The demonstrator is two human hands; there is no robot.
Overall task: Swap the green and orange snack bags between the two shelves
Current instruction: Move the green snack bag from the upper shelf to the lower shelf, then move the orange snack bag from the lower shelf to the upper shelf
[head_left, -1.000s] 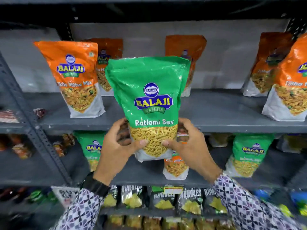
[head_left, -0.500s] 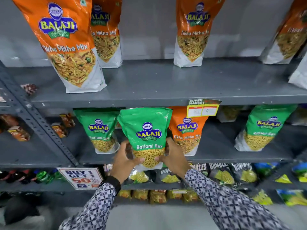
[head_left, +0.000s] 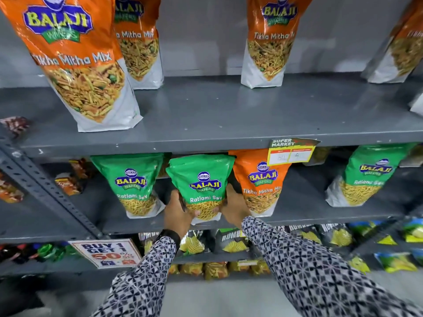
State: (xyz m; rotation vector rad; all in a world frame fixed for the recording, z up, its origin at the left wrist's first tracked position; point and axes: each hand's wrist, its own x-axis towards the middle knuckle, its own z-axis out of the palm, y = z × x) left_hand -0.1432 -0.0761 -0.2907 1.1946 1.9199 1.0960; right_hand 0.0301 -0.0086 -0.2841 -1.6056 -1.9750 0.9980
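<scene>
A green Ratlami Sev bag (head_left: 201,179) stands upright at the front of the lower shelf (head_left: 297,217), held at its base on both sides by my left hand (head_left: 177,213) and my right hand (head_left: 233,208). Another green bag (head_left: 134,181) stands to its left, and a third green bag (head_left: 364,177) stands far right. An orange Tikha Mitha Mix bag (head_left: 261,181) stands just right of the held bag on the same shelf. On the upper shelf (head_left: 229,120) stand several orange bags: a big one at front left (head_left: 75,56), two behind it (head_left: 139,42) (head_left: 267,42), one far right (head_left: 398,49).
A yellow price tag (head_left: 290,152) hangs from the upper shelf's edge. A slanted grey metal brace (head_left: 45,191) crosses the left side. A "Buy 1 Get 1" sign (head_left: 107,252) hangs below, beside dark snack packets (head_left: 231,241) on lower shelves.
Both hands have brought the green bag down from in front of the upper shelf to the lower shelf, between a green and an orange bag. The view dropped and moved closer.
</scene>
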